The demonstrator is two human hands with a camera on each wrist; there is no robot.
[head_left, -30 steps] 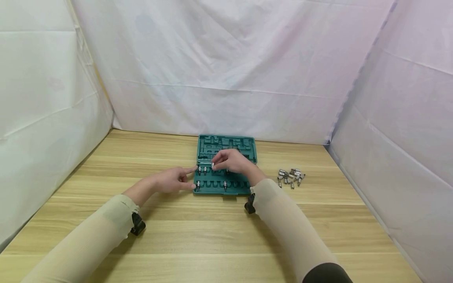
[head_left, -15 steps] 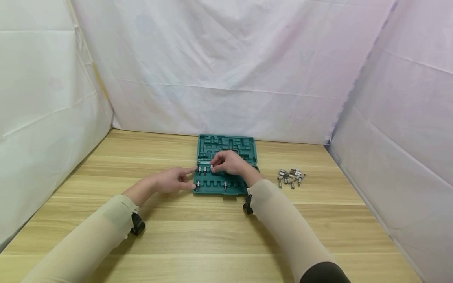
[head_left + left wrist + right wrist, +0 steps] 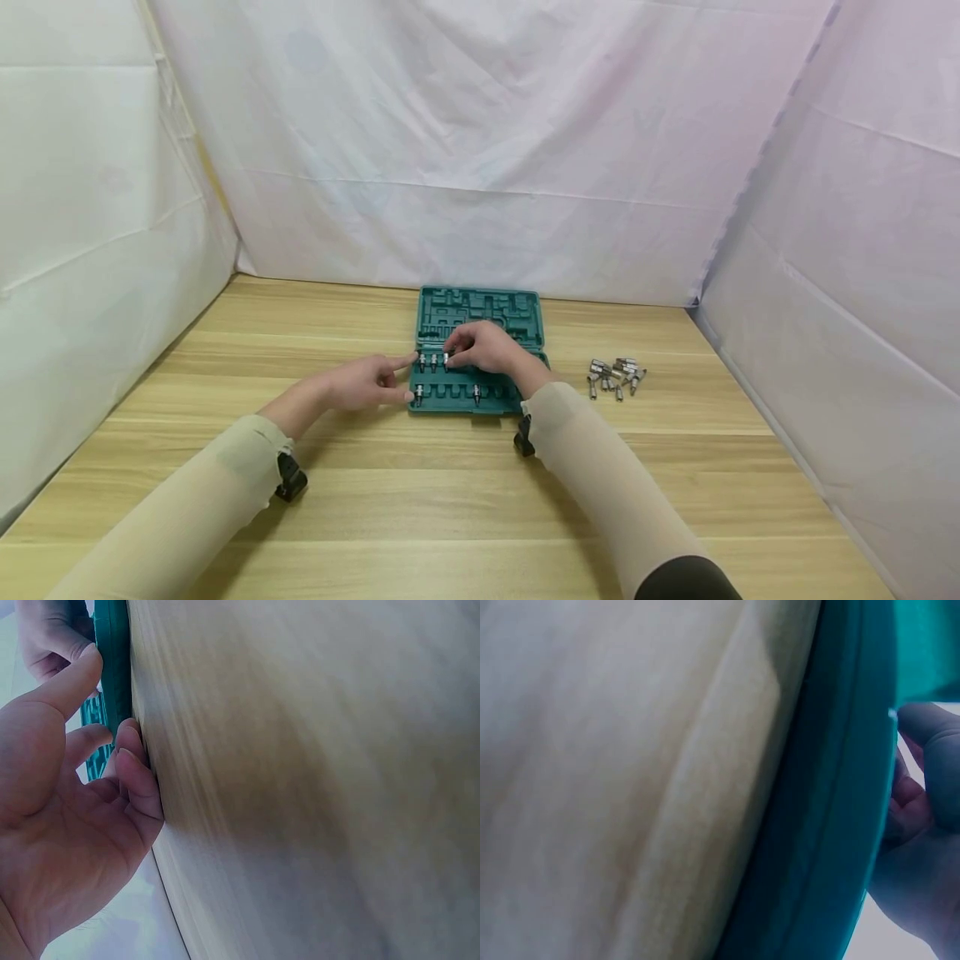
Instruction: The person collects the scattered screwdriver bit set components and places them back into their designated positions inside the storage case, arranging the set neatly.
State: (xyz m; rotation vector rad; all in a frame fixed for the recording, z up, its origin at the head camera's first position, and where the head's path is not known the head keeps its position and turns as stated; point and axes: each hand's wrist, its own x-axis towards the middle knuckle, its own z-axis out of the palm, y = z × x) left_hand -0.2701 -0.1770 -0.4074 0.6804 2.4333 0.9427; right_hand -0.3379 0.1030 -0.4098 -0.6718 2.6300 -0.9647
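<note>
A green tool case (image 3: pixel 453 407) lies unfolded on the table, its lid half at the back. With thumb and fingers, my right hand (image 3: pixel 486 347) pinches a small silver bit socket (image 3: pixel 446 359) at the upper row of slots. Just left of it two bit sockets (image 3: pixel 433 362) sit side by side; the lower row holds another at its left end and a bit socket (image 3: pixel 477 393) near its middle. At the case's left edge my left hand (image 3: pixel 362 383) rests, thumb and index finger stretched out to the rim. The right wrist view hides the fingertips behind the case wall (image 3: pixel 832 787).
A loose pile of silver bit sockets (image 3: pixel 617 373) lies on the wooden table (image 3: pixel 420 500) to the right of the case. White cloth walls (image 3: pixel 480 150) enclose the table at the back and both sides.
My right hand has moved slightly left and down, bringing the bit socket to the slot beside the two seated ones. My left hand stays at the case's edge.
</note>
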